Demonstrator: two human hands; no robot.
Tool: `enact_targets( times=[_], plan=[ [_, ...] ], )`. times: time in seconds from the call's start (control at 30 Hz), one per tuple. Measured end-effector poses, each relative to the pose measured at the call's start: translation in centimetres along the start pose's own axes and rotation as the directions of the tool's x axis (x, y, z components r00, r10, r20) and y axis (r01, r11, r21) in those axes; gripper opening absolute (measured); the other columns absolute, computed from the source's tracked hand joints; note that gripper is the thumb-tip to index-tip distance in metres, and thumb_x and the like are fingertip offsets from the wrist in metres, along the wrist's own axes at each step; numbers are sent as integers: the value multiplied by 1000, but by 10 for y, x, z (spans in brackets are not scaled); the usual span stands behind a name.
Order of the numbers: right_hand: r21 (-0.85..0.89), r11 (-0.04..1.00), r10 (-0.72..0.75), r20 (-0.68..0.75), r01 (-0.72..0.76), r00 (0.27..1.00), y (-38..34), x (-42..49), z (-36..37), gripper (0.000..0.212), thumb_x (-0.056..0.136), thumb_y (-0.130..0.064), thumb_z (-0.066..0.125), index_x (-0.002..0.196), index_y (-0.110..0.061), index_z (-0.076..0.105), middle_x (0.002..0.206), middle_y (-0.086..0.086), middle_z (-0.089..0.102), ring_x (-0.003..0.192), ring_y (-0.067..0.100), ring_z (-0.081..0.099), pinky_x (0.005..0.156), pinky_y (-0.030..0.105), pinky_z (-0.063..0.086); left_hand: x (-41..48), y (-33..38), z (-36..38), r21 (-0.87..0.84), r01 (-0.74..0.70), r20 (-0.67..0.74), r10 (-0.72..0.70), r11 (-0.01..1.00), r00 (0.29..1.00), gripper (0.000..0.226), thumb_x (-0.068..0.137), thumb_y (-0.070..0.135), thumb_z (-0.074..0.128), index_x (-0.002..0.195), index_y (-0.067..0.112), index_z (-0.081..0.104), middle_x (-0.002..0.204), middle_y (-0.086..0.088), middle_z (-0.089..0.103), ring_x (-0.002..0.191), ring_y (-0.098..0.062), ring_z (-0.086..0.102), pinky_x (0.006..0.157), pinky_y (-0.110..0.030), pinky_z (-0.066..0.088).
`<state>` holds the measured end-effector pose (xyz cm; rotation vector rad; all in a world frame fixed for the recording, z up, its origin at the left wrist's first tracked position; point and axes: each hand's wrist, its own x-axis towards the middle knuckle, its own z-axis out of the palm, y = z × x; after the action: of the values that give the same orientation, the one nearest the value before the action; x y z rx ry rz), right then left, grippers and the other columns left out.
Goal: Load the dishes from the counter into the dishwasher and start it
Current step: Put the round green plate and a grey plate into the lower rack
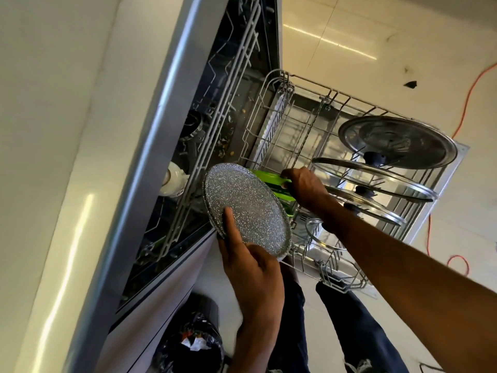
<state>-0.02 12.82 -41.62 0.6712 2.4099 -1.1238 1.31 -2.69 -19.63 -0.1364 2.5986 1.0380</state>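
Note:
My left hand (pixel 252 267) holds a stack of grey speckled plates (pixel 250 208) by the near edge, thumb on top, just in front of the open dishwasher (pixel 188 125). My right hand (pixel 305 185) grips a green plate (pixel 269 179) and sets it on edge in the pulled-out lower rack (pixel 271 103), right behind the speckled plates. Three glass pot lids (pixel 398 141) stand in the rack's right half. A white cup (pixel 172 181) sits inside the dishwasher under the upper rack (pixel 234 84).
The pale counter (pixel 53 130) runs along the left. A bin with a dark bag (pixel 193 343) stands below the dishwasher beside my legs. An orange cable (pixel 468 87) trails over the tiled floor at the right.

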Motion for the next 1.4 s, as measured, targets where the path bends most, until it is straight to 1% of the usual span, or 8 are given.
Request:
enact_targets(
  times=[0.2, 0.3, 0.37, 0.43, 0.53, 0.67, 0.87, 1.4],
  plan=[
    [42, 999, 21, 94, -25, 995, 3, 3, 2, 44, 93, -21, 70, 133, -8, 57, 121, 16, 67, 109, 29, 66, 90, 29, 52, 7, -2, 1, -31, -24, 19, 25, 999, 1000, 76, 91, -16, 43, 157, 20, 31, 161, -6, 31, 134, 2, 38, 100, 0, 36],
    [277, 955, 120, -21, -109, 993, -20, -18, -33, 29, 101, -21, 59, 117, 2, 66, 107, 16, 70, 87, 21, 65, 70, 16, 47, 14, -6, 3, -89, -39, 36, 42, 995, 998, 76, 93, -10, 43, 157, 27, 29, 162, 4, 31, 139, -1, 40, 107, -24, 47],
    [501, 841, 215, 34, -203, 976, -28, -34, -55, 60, 105, -46, 45, 94, 10, 64, 80, 20, 63, 65, 26, 55, 62, 23, 45, 19, -2, 5, -156, -54, 83, 67, 986, 994, 75, 93, -2, 44, 157, 33, 27, 162, 16, 29, 141, -20, 45, 107, -52, 47],
    [643, 709, 216, 190, -288, 958, -26, -49, -75, 70, 100, -58, 47, 98, 10, 64, 88, 29, 65, 70, 38, 59, 72, 36, 50, 25, 6, 8, -211, -74, 116, 100, 975, 988, 73, 96, -7, 44, 158, 27, 27, 162, 16, 27, 139, -6, 45, 109, -42, 47],
    [701, 617, 232, 275, -359, 933, -13, -54, -113, 14, 94, -17, 66, 105, -9, 68, 104, 13, 72, 103, 31, 69, 88, 41, 59, 47, 5, 17, -253, -96, 179, 144, 963, 973, 66, 99, -8, 43, 158, 17, 25, 163, 7, 25, 117, 20, 51, 95, -14, 49],
    [800, 540, 303, 102, -259, 948, 0, -37, -166, 33, 87, 2, 68, 118, -10, 65, 102, 5, 73, 103, 29, 71, 86, 43, 61, 81, -29, 44, -18, -131, 340, 130, 991, 932, 63, 105, 37, 41, 160, 36, 10, 167, 1, 14, 146, -12, 30, 108, -24, 41],
    [503, 855, 66, -347, 126, 935, -22, -17, -204, 41, 85, 9, 70, 120, -10, 61, 118, 4, 69, 102, 14, 71, 77, 33, 63, 98, -54, 74, 340, -160, 435, -4, 927, 900, 71, 104, 20, 46, 161, 15, 6, 168, -9, 1, 154, -27, 12, 118, -39, 27],
    [64, 973, -199, -254, 222, 946, -40, 37, -135, 37, 85, 0, 70, 118, -7, 55, 117, 11, 68, 104, 27, 69, 80, 35, 59, 104, -64, 100, 444, -272, 607, -64, 854, 792, 83, 98, 13, 53, 161, 12, -1, 169, -8, -5, 155, -27, 1, 123, -35, 8]
  ],
)
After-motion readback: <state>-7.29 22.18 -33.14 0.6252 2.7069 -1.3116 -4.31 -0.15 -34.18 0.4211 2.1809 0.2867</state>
